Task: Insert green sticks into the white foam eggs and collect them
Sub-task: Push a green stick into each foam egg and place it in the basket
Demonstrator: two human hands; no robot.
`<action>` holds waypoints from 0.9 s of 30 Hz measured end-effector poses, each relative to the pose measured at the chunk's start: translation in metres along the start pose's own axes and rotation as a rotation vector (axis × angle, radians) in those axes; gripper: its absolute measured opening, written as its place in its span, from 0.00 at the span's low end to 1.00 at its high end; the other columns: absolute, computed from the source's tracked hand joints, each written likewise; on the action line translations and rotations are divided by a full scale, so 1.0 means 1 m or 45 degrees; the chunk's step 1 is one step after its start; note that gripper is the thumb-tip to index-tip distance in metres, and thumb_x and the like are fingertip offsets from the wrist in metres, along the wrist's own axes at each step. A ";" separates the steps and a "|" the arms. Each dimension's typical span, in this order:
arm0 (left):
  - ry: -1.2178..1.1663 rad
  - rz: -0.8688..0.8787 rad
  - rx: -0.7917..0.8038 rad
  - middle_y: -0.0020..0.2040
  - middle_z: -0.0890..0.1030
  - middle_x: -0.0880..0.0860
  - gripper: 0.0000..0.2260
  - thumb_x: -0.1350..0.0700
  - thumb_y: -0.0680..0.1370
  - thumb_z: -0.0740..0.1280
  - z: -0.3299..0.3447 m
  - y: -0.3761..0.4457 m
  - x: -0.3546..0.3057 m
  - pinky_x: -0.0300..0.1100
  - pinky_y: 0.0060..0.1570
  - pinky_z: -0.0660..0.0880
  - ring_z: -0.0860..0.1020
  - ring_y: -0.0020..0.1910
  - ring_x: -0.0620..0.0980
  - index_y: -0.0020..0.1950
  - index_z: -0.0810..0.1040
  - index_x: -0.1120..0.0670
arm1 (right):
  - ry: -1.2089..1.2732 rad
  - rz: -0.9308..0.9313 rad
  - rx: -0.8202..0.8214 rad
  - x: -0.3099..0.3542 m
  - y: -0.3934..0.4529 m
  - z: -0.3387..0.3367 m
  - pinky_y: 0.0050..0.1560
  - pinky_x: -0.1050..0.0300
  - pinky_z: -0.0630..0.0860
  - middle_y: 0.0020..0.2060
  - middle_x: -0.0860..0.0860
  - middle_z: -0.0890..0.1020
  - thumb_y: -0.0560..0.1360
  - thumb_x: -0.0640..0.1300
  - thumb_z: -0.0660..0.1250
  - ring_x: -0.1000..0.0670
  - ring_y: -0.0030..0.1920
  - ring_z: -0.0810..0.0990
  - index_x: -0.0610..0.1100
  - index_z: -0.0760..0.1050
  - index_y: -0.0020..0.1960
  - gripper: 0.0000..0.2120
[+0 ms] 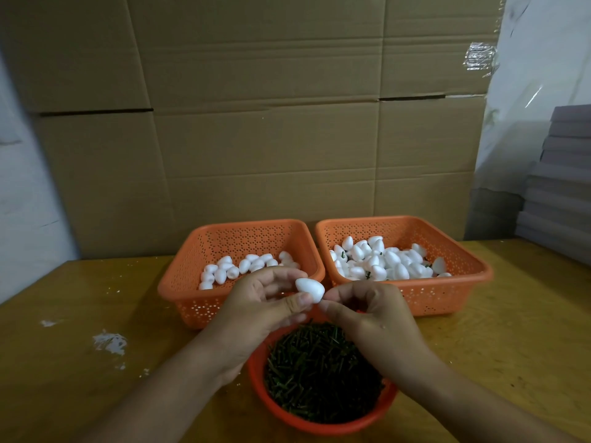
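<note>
My left hand (265, 302) holds a white foam egg (309, 289) between thumb and fingers, above the table's middle. My right hand (364, 310) has its fingertips pinched together at the egg's right end; whatever it pinches is hidden. Below both hands stands a round red bowl (319, 425) full of short green sticks (319, 372). The left orange basket (179, 289) holds plain white eggs (243, 266). In the right orange basket (463, 292) lies a bigger heap of eggs (383, 260), some showing green sticks.
The wooden table (64, 362) carries white foam crumbs (108, 342) at the left. A wall of cardboard boxes (256, 123) rises just behind the baskets. Grey stacked sheets (563, 187) stand at the far right.
</note>
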State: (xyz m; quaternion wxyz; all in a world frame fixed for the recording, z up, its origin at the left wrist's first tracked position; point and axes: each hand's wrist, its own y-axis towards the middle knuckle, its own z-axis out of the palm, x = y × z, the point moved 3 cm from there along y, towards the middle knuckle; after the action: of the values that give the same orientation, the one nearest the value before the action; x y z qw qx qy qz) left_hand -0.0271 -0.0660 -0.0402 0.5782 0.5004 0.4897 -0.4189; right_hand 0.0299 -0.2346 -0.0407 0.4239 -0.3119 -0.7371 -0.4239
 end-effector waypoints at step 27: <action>-0.789 -0.217 -0.302 0.43 0.83 0.56 0.20 0.53 0.67 0.67 -0.020 0.009 -0.003 0.42 0.32 0.78 0.81 0.36 0.50 0.57 0.79 0.58 | 0.760 0.632 0.091 -0.009 0.013 -0.008 0.25 0.66 0.69 0.36 0.53 0.81 0.77 0.44 0.69 0.57 0.30 0.75 0.45 0.81 0.45 0.04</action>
State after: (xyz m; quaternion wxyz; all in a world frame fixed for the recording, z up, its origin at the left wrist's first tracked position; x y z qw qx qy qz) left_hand -0.0222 -0.0454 -0.0363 0.7165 0.2361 0.3762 -0.5380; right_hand 0.0470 -0.2368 -0.0418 0.7201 -0.3287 -0.4978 -0.3544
